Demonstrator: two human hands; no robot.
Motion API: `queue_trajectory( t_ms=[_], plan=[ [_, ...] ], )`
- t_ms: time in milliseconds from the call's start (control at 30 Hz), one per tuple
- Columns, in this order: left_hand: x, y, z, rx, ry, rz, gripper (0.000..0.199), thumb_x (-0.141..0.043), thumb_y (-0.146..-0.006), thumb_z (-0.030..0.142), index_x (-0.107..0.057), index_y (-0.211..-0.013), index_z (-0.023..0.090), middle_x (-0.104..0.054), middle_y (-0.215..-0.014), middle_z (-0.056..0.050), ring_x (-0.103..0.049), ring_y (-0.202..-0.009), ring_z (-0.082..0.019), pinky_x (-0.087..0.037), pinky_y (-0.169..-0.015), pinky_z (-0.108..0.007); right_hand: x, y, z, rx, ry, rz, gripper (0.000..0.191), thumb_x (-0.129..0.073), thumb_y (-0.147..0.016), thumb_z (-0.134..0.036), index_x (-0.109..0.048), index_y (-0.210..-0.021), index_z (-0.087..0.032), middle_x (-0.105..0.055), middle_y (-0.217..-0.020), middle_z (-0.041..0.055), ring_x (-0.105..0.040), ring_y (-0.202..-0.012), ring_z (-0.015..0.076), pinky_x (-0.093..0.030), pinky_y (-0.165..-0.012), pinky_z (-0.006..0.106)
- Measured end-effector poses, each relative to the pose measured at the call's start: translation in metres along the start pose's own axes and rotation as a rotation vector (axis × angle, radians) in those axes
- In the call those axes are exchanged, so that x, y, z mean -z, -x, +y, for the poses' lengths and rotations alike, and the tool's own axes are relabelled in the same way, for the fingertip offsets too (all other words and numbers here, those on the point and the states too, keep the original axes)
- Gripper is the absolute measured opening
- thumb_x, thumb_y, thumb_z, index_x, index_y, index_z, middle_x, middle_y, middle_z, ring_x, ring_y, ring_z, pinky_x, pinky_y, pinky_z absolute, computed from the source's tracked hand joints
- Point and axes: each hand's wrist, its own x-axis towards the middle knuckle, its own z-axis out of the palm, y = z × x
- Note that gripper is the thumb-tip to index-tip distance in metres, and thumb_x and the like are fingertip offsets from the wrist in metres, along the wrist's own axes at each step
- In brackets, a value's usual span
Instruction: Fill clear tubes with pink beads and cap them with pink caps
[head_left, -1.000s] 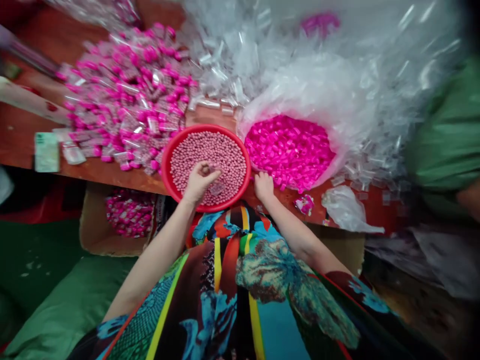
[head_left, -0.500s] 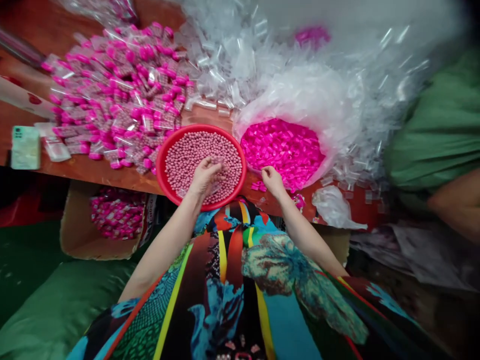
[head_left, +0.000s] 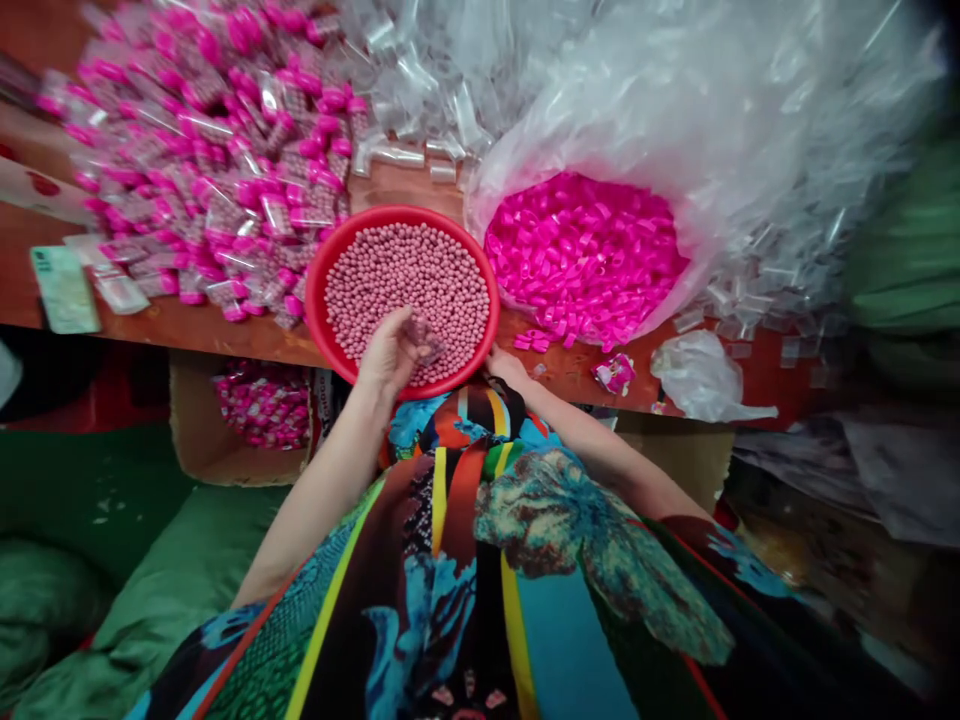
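Note:
My left hand (head_left: 390, 352) is over the near part of a red bowl (head_left: 313, 300), its fingers closed round a small clear plastic container (head_left: 427, 345). Small round pink beads (head_left: 397, 265) fill the bowl, and a few seem to show through the container. My right hand (head_left: 511, 368) is at the bowl's near right rim, low by the table edge. Its fingertips are mostly hidden there, so whether it holds anything cannot be seen. Bright pink caps (head_left: 585, 255) fill an opened white plastic bag (head_left: 697, 225) right of the bowl, with several loose caps (head_left: 532, 341) in front.
Filled pink-capped containers (head_left: 225, 170) are heaped on the left, near a phone (head_left: 65, 290). Clear empty containers (head_left: 772, 280) lie behind and right. A crumpled plastic bag (head_left: 697, 375) sits at the front edge. Below, a cardboard box (head_left: 191, 425) holds pink wrapped items (head_left: 262, 405).
My right hand has moved left from the loose caps to the bowl's rim. My left hand stays over the beads with the clear container. The whole view has shifted.

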Motion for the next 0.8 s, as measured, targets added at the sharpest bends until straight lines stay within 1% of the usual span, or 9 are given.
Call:
queue_trajectory(
  t_ms=[133,233,267,333,433,500,600,700,800],
  plan=[
    [-0.012,-0.001,-0.005,0.016,0.108,-0.086,0.029,-0.063,-0.098,0.045,-0.053,-0.088,0.020,-0.065,-0.078,-0.002,-0.063,-0.067,-0.015,-0.049,-0.058,-0.027,0.019,0.014,0.006,-0.012,-0.275,0.106,0.033,-0.068,-0.084,-0.010,-0.063,-0.117,-0.013,-0.072,-0.106,0.0085,-0.064,-0.094,0.0177,-0.051,-0.092,0.030],
    [-0.020,0.003,-0.003,0.003,0.140,-0.148,0.015,-0.059,-0.097,0.032,-0.058,-0.094,0.018,-0.070,-0.088,-0.005,-0.068,-0.078,-0.017,-0.053,-0.064,-0.027,0.041,0.025,0.008,-0.064,-0.468,0.227,0.034,-0.060,-0.092,-0.026,-0.059,-0.124,-0.014,-0.069,-0.096,0.0075,-0.064,-0.081,0.0188,-0.056,-0.077,0.033],
    [-0.022,0.005,-0.002,0.005,0.144,-0.170,0.010,-0.059,-0.095,0.026,-0.060,-0.097,0.016,-0.071,-0.091,-0.006,-0.069,-0.081,-0.018,-0.054,-0.065,-0.027,0.050,0.026,0.005,-0.065,-0.529,0.256,0.036,-0.058,-0.094,-0.033,-0.059,-0.125,-0.015,-0.068,-0.094,0.0065,-0.064,-0.076,0.0186,-0.056,-0.070,0.032],
    [-0.025,0.010,0.000,0.007,0.142,-0.210,0.014,-0.061,-0.089,0.017,-0.063,-0.103,0.015,-0.072,-0.097,-0.008,-0.070,-0.084,-0.018,-0.054,-0.066,-0.027,0.068,0.023,-0.005,-0.029,-0.633,0.290,0.043,-0.058,-0.094,-0.045,-0.061,-0.127,-0.018,-0.067,-0.094,0.0053,-0.062,-0.069,0.0173,-0.056,-0.063,0.031],
    [-0.027,0.016,0.002,-0.004,0.127,-0.251,0.025,-0.066,-0.085,0.011,-0.065,-0.109,0.014,-0.074,-0.103,-0.009,-0.070,-0.085,-0.018,-0.052,-0.064,-0.026,0.089,0.012,-0.032,0.078,-0.722,0.280,0.048,-0.065,-0.090,-0.049,-0.065,-0.130,-0.021,-0.070,-0.103,0.0053,-0.063,-0.074,0.0156,-0.057,-0.071,0.030],
    [-0.028,0.019,0.003,-0.015,0.117,-0.265,0.026,-0.067,-0.083,0.010,-0.066,-0.109,0.013,-0.074,-0.103,-0.010,-0.071,-0.085,-0.019,-0.052,-0.063,-0.025,0.097,0.004,-0.052,0.188,-0.730,0.252,0.045,-0.067,-0.091,-0.045,-0.069,-0.129,-0.022,-0.071,-0.109,0.0054,-0.063,-0.083,0.0151,-0.057,-0.083,0.031],
    [-0.029,0.022,0.003,-0.033,0.114,-0.277,0.028,-0.069,-0.082,0.008,-0.068,-0.110,0.012,-0.075,-0.100,-0.009,-0.071,-0.084,-0.019,-0.054,-0.065,-0.026,0.101,-0.003,-0.073,0.396,-0.623,0.257,0.036,-0.062,-0.096,-0.034,-0.072,-0.129,-0.022,-0.069,-0.111,0.0056,-0.062,-0.090,0.0146,-0.055,-0.094,0.031],
    [-0.030,0.024,0.003,-0.049,0.126,-0.285,0.028,-0.072,-0.082,0.009,-0.071,-0.110,0.012,-0.074,-0.095,-0.007,-0.071,-0.081,-0.017,-0.054,-0.064,-0.025,0.101,-0.004,-0.084,0.560,-0.447,0.278,0.035,-0.057,-0.099,-0.023,-0.071,-0.131,-0.020,-0.067,-0.114,0.0078,-0.063,-0.102,0.0164,-0.053,-0.101,0.032],
    [-0.028,0.027,0.003,-0.050,0.136,-0.283,0.026,-0.075,-0.083,0.011,-0.073,-0.108,0.013,-0.073,-0.091,-0.005,-0.071,-0.078,-0.015,-0.052,-0.061,-0.022,0.100,-0.004,-0.089,0.664,-0.312,0.245,0.035,-0.053,-0.101,-0.017,-0.070,-0.131,-0.018,-0.066,-0.116,0.0102,-0.063,-0.109,0.0183,-0.053,-0.103,0.034]
  ],
)
